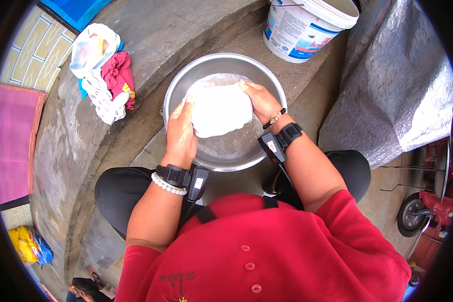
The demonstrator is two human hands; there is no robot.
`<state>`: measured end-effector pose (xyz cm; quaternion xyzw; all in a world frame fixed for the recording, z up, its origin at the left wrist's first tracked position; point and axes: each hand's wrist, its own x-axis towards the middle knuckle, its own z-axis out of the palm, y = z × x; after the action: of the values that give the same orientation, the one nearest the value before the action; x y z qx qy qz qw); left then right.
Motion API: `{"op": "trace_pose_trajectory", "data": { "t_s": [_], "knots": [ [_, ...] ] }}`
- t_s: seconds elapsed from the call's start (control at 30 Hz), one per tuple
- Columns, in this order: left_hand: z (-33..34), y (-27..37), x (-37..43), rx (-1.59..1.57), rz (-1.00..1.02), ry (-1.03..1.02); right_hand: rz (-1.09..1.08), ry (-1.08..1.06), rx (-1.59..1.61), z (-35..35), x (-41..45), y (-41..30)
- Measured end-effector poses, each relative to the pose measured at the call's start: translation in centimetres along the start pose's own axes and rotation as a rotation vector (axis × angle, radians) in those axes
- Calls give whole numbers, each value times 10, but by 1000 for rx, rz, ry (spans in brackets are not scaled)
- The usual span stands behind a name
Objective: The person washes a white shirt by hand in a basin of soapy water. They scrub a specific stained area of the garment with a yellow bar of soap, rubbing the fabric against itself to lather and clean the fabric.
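A round metal basin (226, 165) stands on the ground before me, with cloudy, sudsy water (226, 146) in it. Over the water, a white cloth (222, 109) is stretched between my two hands. My left hand (182, 128) grips its left edge, thumb on top. At the cloth's upper right, my right hand (261, 100) pinches the edge between thumb and fingers. The fingers beneath the cloth are partly hidden. Each wrist wears a black strapped device; a white bead bracelet is on the left, a dark bead bracelet on the right.
On the concrete ledge (147, 41) at left lie a red cloth (117, 73), a white garment (104, 96) and a plastic bag (94, 49). A white plastic bucket (305, 32) stands beyond the basin. Silver tarpaulin (385, 87) drapes at right, near a red wheeled vehicle (434, 211).
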<state>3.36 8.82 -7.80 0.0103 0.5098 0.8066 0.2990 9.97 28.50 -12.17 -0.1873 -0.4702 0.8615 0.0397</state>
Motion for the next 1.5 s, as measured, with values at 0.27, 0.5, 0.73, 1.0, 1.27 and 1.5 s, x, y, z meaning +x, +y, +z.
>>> {"op": "trace_pose_trajectory", "data": {
  "t_s": [0.27,0.5,0.73,1.0,1.27,1.5],
  "knots": [
    [-4,-1,5,-89,-104,28,-371,-86,-490,49,-9,10],
    [-5,-6,12,-94,-32,145,-690,135,-818,91,-36,-1],
    [23,-36,-16,-90,-249,145,-601,182,-1293,65,-26,7],
    [9,-20,-4,-83,-260,126,-840,54,-1213,83,-48,19],
    [19,-21,-8,-134,-260,43,-492,199,-1139,44,-21,12],
    [7,-13,0,-137,-199,79,-761,-43,-1233,87,-56,13]
  ]
}}
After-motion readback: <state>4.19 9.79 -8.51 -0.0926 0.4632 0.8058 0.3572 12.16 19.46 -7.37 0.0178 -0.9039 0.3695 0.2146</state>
